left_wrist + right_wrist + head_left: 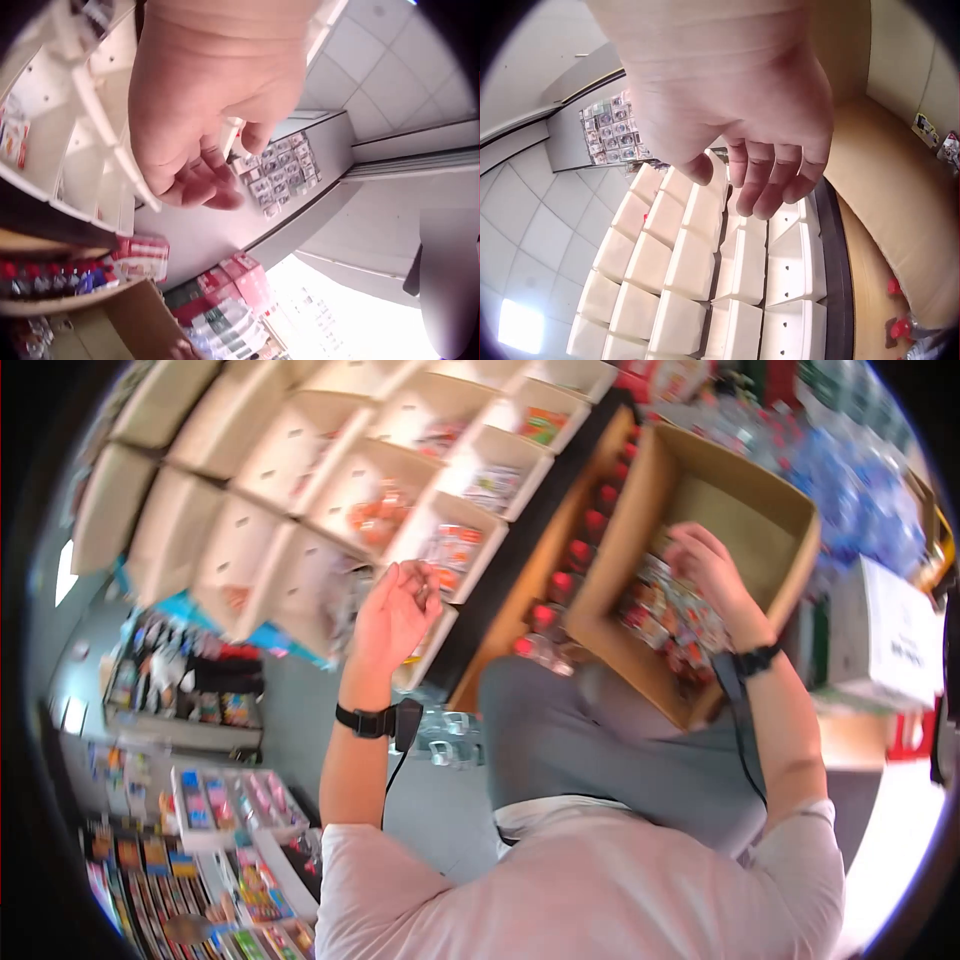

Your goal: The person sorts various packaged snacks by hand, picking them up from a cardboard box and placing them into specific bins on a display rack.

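In the head view the left hand (pixel 398 615) hovers over the near edge of the bins, beside a bin of orange-and-white packets (pixel 455 552); its fingers are loosely bent and nothing shows in them. Over the cardboard box (pixel 790 575) is the right hand (pixel 706 565), above a pile of small wrapped packets (pixel 660 610). The left wrist view shows the left hand (pixel 217 105) with relaxed, bent fingers and no object. Seen from the right wrist, the right hand (pixel 735 105) has its fingers hanging apart, holding nothing.
Rows of pale bins (pixel 245 545) fill the upper left, some holding packets. Red-capped bottles (pixel 580 550) line up between the bins and the box. A white carton (pixel 885 635) and blue-wrapped bottles (pixel 850 490) stand at the right. Legs are close below the box.
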{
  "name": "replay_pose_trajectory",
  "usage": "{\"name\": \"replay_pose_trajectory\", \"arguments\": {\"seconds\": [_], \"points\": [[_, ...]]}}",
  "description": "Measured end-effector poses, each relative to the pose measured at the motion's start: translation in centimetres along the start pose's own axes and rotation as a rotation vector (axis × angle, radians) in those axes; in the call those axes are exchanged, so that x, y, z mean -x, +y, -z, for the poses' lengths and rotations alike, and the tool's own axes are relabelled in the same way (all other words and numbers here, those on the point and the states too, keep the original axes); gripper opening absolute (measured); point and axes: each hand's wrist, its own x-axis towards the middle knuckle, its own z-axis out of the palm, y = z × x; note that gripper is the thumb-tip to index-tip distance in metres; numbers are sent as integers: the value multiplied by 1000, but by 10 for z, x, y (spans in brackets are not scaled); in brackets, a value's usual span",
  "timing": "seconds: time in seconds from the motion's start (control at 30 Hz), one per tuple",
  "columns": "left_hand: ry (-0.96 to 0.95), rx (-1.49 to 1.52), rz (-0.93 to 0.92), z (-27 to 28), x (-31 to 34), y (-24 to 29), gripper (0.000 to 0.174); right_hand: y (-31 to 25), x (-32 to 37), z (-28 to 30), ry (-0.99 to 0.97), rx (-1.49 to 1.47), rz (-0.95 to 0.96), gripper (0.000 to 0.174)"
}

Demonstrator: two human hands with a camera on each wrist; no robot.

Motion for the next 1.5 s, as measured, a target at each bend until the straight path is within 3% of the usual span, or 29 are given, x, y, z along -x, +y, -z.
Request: {"name": "replay_pose_trajectory", "arguments": {"seconds": [0.2,0.33,0.4,0.5,0.57,0.63,0.73,0.77,0.87,0.9,1.0,1.03,1.17,1.37,1.47,1.5], "points": [[-21,30,288,-14,-83,-125,25,16,0,29,131,277,-205,17],[28,93,335,17,-154,-206,24,34,-3,48,144,381,-354,24],[106,-53,394,31,-177,-243,20,43,-5,56,156,471,-427,26],[37,-598,438,48,-197,-276,19,65,-10,72,172,622,-459,32],[-105,-949,320,56,-204,-293,19,94,-14,85,162,696,-492,37],[-194,-1117,219,40,-203,-288,20,128,-17,98,133,738,-539,44],[-313,-1157,278,36,-202,-290,21,201,-28,123,50,1124,-564,51],[-352,-1257,337,36,-198,-290,22,229,-38,137,-35,1164,-561,61],[-443,-1490,294,47,-188,-296,22,272,-57,133,3,1414,-446,64],[-476,-1486,347,46,-189,-293,24,288,-65,135,34,1339,-503,65],[-461,-1476,347,44,-183,-289,26,347,-77,143,5,1677,-573,62],[-470,-1469,353,44,-183,-288,27,335,-73,113,121,1706,-587,57],[-460,-1472,310,46,-176,-288,25,371,-72,126,133,1916,-398,37],[-486,-1475,339,44,-179,-282,28,350,-84,117,114,1973,-267,39],[-498,-1487,355,41,-177,-283,29,354,-98,104,222,1454,-690,49],[-505,-1496,354,40,-176,-283,29,382,-97,118,291,1453,-593,67]]}}
